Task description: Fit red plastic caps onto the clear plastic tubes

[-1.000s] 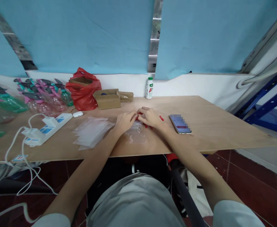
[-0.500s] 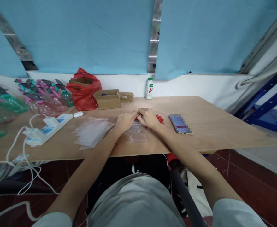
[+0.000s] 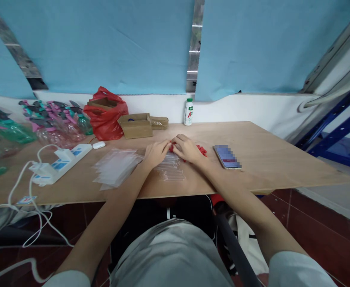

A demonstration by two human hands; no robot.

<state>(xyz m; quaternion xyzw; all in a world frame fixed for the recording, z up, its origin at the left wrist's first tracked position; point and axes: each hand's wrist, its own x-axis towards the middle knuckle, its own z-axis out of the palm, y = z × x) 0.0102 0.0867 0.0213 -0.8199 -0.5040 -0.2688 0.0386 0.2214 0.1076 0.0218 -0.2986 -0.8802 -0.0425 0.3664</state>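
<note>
My left hand and my right hand meet at the fingertips over the middle of the table. Both have their fingers bent and pressed together. A bit of red shows between them, but whether it is pinched or lies behind the fingers I cannot tell. Just below the hands, thin clear sticks or tubes lie side by side in a row. Small red pieces form a heap beside and partly under my right hand. Left of my left forearm is a fanned stack of clear plastic bags.
A phone lies to the right. Behind stand a white bottle, an open cardboard box and a red plastic bag. To the left are a power strip with cables and several spray bottles.
My left hand has shifted slightly left and my right hand's fingers slightly left too. More red now shows between the fingertips. The other things stay in place.
</note>
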